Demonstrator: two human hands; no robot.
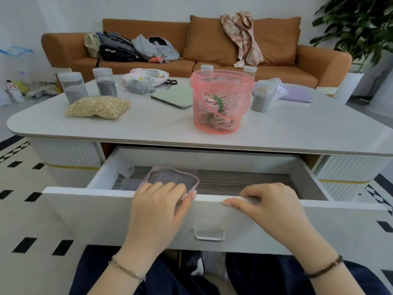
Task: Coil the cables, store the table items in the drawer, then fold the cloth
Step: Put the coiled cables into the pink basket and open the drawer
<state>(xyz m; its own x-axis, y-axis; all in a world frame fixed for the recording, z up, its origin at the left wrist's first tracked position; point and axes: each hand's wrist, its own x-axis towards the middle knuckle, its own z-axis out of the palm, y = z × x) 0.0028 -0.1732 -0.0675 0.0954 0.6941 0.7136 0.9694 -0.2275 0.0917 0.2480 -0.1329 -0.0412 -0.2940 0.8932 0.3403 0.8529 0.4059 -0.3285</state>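
While the left hand [157, 206] grips the near rim of the translucent, pink-edged, rounded-square plastic tray [171, 177], lower the tray flat onto the wood-grain floor of the open white drawer [297, 226], keeping it to the left side. Steady the drawer with the right hand [270, 206], whose fingers curl over the top edge of the front panel. Reserve the space on the right. The translucent pink plastic bucket [221, 81], which holds the tied, coiled cables [225, 104], stands on the white table [148, 124] and is probably the next item to store.

Home living room: orange sofa [212, 50], coffee table [148, 124], potted plant [357, 28].
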